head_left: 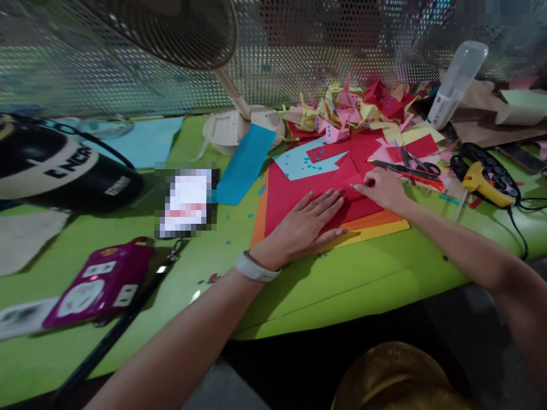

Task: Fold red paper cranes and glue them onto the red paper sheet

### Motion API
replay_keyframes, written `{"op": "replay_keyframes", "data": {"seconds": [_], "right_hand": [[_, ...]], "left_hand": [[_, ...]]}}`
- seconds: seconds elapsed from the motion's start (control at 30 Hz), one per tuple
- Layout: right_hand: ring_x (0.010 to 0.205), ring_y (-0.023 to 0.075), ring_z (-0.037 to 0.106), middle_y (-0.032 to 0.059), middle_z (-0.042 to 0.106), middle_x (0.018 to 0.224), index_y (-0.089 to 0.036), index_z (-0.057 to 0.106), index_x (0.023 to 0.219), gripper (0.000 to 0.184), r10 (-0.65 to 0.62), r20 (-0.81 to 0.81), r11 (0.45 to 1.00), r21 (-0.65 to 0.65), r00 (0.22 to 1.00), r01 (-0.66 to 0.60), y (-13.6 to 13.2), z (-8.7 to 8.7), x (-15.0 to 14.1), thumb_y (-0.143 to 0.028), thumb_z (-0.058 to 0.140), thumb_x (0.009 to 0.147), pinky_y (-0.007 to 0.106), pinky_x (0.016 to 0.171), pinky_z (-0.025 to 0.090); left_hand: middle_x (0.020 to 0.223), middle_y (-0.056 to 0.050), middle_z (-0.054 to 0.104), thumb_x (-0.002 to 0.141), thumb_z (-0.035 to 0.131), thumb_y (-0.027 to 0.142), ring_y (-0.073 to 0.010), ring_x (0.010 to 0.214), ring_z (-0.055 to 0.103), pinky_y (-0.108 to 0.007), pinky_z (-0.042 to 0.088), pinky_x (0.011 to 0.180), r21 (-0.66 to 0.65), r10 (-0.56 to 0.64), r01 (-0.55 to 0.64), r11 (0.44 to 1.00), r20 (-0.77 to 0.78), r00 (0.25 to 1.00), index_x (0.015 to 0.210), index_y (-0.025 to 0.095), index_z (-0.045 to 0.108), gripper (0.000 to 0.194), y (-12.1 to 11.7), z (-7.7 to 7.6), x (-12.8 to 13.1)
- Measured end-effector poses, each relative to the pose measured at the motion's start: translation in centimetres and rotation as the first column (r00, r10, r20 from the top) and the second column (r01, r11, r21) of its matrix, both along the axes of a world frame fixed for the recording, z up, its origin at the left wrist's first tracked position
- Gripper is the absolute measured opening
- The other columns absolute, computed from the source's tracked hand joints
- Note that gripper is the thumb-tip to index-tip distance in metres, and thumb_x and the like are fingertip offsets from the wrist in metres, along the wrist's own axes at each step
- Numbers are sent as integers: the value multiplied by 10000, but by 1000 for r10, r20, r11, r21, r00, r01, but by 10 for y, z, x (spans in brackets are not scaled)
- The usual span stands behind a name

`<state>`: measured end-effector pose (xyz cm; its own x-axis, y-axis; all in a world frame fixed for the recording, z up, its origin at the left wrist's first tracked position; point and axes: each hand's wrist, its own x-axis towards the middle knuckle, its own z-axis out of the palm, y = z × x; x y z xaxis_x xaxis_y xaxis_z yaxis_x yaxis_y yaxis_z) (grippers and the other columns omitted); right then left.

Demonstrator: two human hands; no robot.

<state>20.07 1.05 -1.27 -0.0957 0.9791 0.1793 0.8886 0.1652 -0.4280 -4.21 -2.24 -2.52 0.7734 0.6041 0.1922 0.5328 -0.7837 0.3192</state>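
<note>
Head view: right hand [382, 189], right of centre, curls thumb and forefinger nearly together at the red paper [284, 199]; whether they pinch a layer, I cannot tell.
Left hand: palm down [314, 216] at centre, fingers loosely spread, pressing on the paper and gripping nothing.
Red paper: middle of the frame, under both hands, atop an orange sheet [378, 219] and a yellow sheet [376, 231].
Fold: the work looks like folding or smoothing; steady pressure from the left palm and a light touch from the right fingertips should stop the layers slipping.
Edges: probably best lined up before any crease is pressed hard.
Blue scraps [314, 163]: loose on light blue paper [285, 163] just above the hands; one caught underneath could leave a bump.
Cutter [408, 172]: just above the right hand; the knuckles need care there.
Glue gun [487, 185]: right side, beyond the wrist, on the green table [333, 290].
</note>
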Motion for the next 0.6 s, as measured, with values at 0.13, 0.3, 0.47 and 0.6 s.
{"op": "replay_keyframes", "data": {"seconds": [0.13,0.3,0.47,0.6], "right_hand": [[740,185,612,68,701,819,-196,642,681,319,43,-58,998,-37,997,-45,0,7,4,-446,673,876,316,668,426],[817,188,641,65,720,853,-185,656,699,234,40,-63,993,-104,997,-46,-1,16,9,-344,679,869,306,726,442],[893,209,646,83,715,931,-181,675,752,204,25,-11,992,-127,1000,-26,-4,19,6,-354,695,859,320,762,451],[931,214,646,84,702,959,-180,680,789,195,30,12,992,-126,999,-29,-5,19,5,-353,678,878,327,790,457]], "left_hand": [[1649,-80,255,980,289,676,-244,1529,224,-426,132,1259,24,-29,30,999,-59,998,1596,229,249,762,1,-4,-2],[1656,-103,214,981,176,691,-241,1537,187,-421,118,1263,36,-12,19,999,-181,983,1599,162,224,814,-2,4,-1],[1659,-95,196,980,140,693,-241,1540,177,-437,124,1263,38,-12,21,999,-227,974,1604,166,203,819,-3,6,1],[1661,-86,193,984,151,686,-239,1540,174,-440,124,1264,38,-11,20,999,-224,975,1609,181,178,804,-2,4,0]]}}
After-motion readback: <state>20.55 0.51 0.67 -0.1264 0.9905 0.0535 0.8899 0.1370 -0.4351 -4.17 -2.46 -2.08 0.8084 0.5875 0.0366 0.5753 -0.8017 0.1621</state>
